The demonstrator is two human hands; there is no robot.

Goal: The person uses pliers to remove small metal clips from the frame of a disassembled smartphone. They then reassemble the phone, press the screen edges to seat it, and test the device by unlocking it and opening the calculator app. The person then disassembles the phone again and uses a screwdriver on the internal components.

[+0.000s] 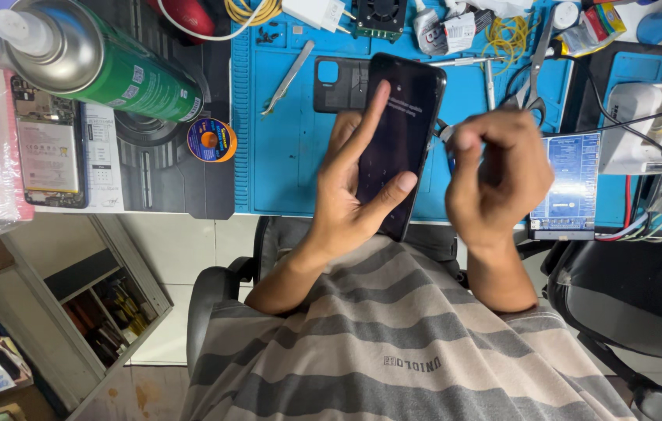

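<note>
My left hand [350, 191] holds a black smartphone [402, 125] upright over the blue work mat [284, 156], thumb and index finger lying across its dark screen. My right hand [498, 175] hovers just right of the phone with its fingers curled in; a thin cable near the phone's right edge runs toward it, and whether the fingers pinch it is hidden. A black phone back cover [337, 84] lies on the mat behind the phone.
A green spray can [105, 66] lies at the left beside a roll of tape [211, 139] and an opened phone [50, 152]. Tweezers [288, 78], scissors [537, 70], a small fan [377, 15] and cables crowd the mat's far edge. A white device [635, 129] stands at right.
</note>
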